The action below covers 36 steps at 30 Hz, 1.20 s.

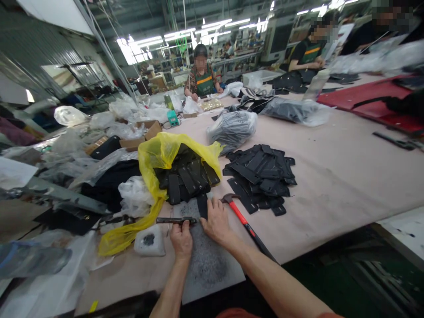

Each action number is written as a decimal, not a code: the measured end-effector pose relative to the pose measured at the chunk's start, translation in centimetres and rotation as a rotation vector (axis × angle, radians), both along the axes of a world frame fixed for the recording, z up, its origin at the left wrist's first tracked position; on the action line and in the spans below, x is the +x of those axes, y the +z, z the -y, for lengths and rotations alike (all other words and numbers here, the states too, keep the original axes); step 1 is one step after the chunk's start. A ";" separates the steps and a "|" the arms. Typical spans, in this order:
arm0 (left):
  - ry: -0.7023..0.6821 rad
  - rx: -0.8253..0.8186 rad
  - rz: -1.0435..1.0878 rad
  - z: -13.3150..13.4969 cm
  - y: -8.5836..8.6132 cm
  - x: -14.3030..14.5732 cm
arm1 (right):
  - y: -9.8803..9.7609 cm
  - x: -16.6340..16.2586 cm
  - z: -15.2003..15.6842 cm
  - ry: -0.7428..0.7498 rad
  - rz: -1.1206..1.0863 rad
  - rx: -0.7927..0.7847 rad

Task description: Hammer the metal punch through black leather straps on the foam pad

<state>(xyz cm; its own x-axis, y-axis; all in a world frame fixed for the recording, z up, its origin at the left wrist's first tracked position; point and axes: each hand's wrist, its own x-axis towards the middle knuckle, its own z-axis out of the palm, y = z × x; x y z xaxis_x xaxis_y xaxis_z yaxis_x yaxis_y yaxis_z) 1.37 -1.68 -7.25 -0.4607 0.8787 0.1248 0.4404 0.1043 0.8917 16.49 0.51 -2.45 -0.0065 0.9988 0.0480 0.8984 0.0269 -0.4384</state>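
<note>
My left hand [182,240] is closed around a dark metal rod-like tool [174,220], perhaps a punch, which lies level across the fingertips. Close to its right, my right hand [217,223] has thumb and fingers on a flat black strip [202,206] over a scuffed grey board [212,265]. A claw hammer [243,218] with a red and black handle rests just right of that hand. Beyond both hands a yellow plastic bag [150,154] gapes, full of similar black pieces [188,176]. Another heap of black pieces [261,170] lies to the right.
A whitish block [149,241] with a dark patch sits left of the board. Clear plastic bags [232,128] and a cardboard box [145,134] stand farther back on the table [341,176]. A co-worker [203,77] sits across; other people are at the right.
</note>
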 end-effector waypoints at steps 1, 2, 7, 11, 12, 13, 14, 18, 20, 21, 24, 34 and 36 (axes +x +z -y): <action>0.002 -0.008 0.000 0.0 0.0 0.0 | 0.0 0.2 0.2 -0.006 0.000 0.004; 0.000 -0.018 -0.008 0.0 0.1 -0.1 | -0.1 0.5 0.5 -0.025 -0.007 0.003; -0.028 -0.064 -0.078 -0.2 0.1 -0.2 | -1.5 4.1 1.5 -0.216 -0.174 -0.189; -0.066 -0.058 -0.082 -0.3 0.0 -0.2 | -0.4 8.8 1.4 -0.179 -0.415 -0.176; -0.072 -0.059 -0.085 -0.3 0.0 -0.2 | 0.6 10.3 0.9 -0.192 -0.445 -0.110; -0.077 -0.063 -0.089 -0.3 0.1 -0.1 | 1.8 11.8 0.2 -0.222 -0.457 -0.040; -0.081 -0.068 -0.091 -0.2 0.2 -0.1 | 3.2 13.4 -0.8 -0.279 -0.433 0.035; -0.100 -0.081 -0.079 -0.1 0.6 0.2 | 7.4 18.2 -5.2 -0.505 -0.203 0.335; -0.109 -0.078 -0.061 0.0 0.8 0.3 | 7.7 18.0 -6.6 -0.497 -0.158 0.408; -0.112 -0.076 -0.052 0.0 0.8 0.3 | 7.4 17.0 -7.0 -0.446 -0.179 0.385; -0.110 -0.062 -0.047 -0.1 0.9 0.4 | 5.7 11.5 -7.1 -0.192 -0.273 0.214; -0.102 0.001 -0.047 -0.1 1.0 0.6 | 6.2 -1.3 -9.6 0.144 0.135 0.133; -0.103 -0.002 -0.040 -0.1 1.0 0.7 | 5.8 -2.2 -10.0 0.154 0.177 0.099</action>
<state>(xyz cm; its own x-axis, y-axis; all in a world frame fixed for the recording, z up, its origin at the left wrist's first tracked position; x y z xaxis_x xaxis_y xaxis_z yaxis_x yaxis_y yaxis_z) 2.05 -1.59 -6.28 -0.3622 0.9215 0.1399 0.4845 0.0579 0.8729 14.30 10.52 3.34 -0.1752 0.9759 0.1300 0.9428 0.2043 -0.2633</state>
